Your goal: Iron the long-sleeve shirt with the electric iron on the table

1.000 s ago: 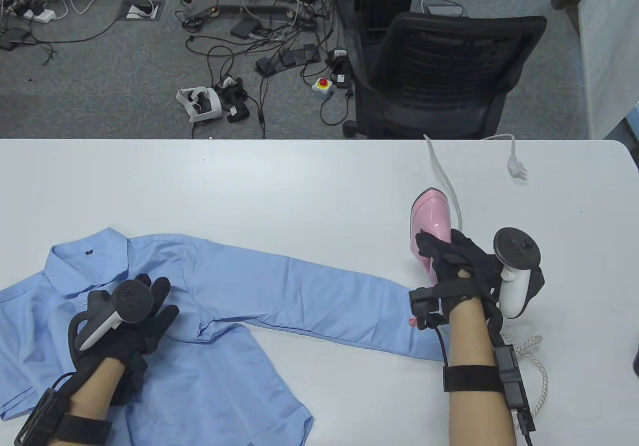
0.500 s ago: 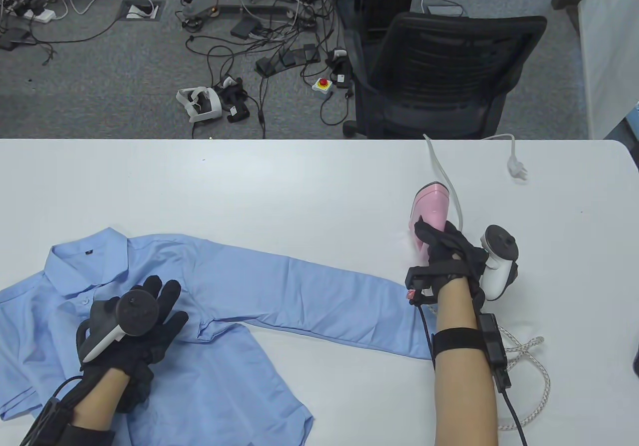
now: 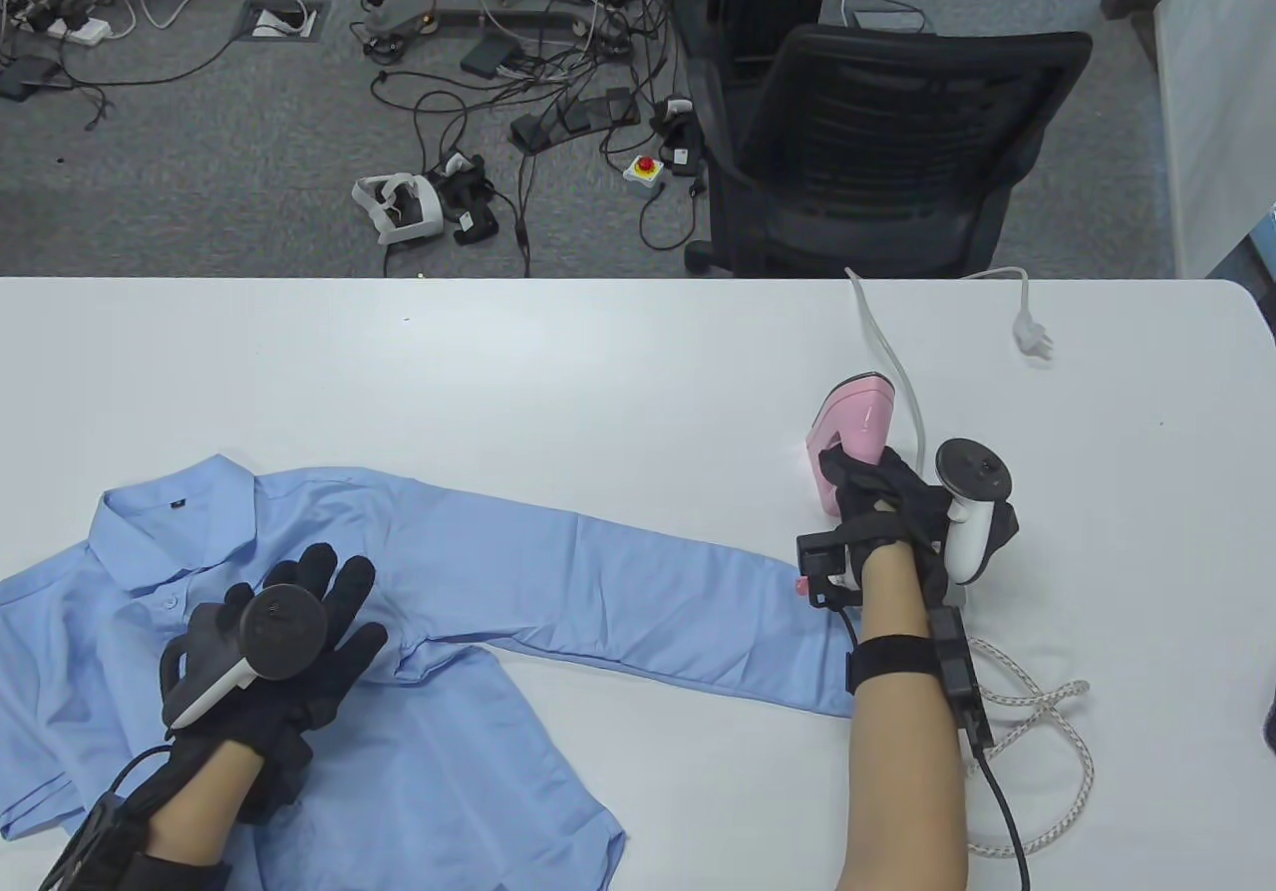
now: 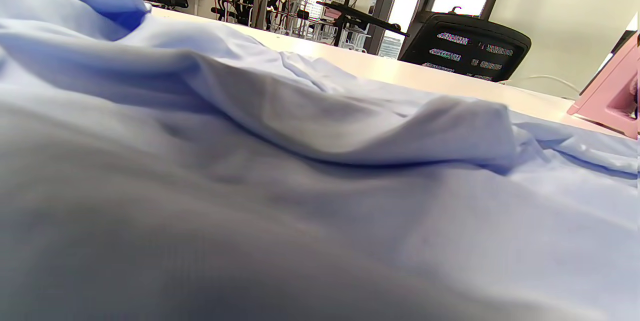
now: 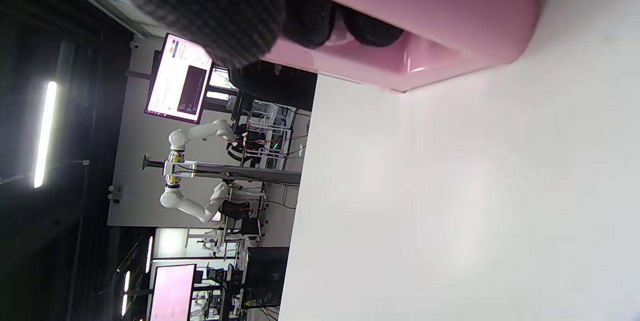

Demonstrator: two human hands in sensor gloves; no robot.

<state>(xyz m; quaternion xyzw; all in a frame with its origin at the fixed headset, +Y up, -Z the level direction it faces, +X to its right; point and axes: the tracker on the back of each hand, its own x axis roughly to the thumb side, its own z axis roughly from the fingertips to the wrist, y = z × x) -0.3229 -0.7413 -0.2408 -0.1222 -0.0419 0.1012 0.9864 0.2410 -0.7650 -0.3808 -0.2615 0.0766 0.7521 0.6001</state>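
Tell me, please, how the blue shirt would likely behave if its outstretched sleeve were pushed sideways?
The blue shirt looks thin and floppy; its sleeve would probably bunch, as folds already rise in the left wrist view. It likely slides easily on the smooth table, though the left hand resting flat should anchor the body.

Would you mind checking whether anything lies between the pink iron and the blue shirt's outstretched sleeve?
Nothing visible does: only bare white table separates the pink electric iron, held by the right hand, from the light blue shirt's sleeve.
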